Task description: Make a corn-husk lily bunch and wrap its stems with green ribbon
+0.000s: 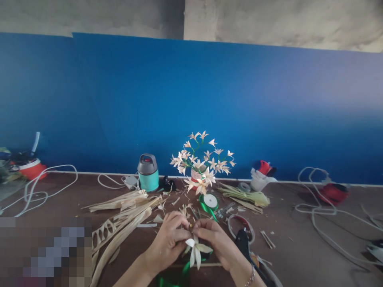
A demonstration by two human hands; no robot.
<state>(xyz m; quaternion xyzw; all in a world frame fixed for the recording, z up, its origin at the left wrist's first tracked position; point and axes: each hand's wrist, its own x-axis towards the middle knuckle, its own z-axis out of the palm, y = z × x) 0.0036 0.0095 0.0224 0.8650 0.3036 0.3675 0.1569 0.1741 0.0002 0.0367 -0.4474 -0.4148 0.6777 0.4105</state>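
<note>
Between my two hands, close to the table's front, is a pale flower (196,254) with long pointed petals that look like dried corn husk. My left hand (170,236) is closed, its curled fingertips pinching at the upper side of the flower. From the other side, the thumb and fingers of my right hand (214,239) press together at the flower's base. A tiny yellow piece (190,225) shows between the fingertips. Green ribbon (186,268) trails below the flower. Just beyond my hands lies a spool of green ribbon (210,201).
A red-and-white pot (196,175) of finished husk flowers (221,164) stands behind the spool. Dried husks (125,217) lie left; a green-yellow bundle (251,196) lies right. A black-handled tool (243,244) is beside my right wrist. A turquoise jug (149,175) and white cables (314,211) sit further out.
</note>
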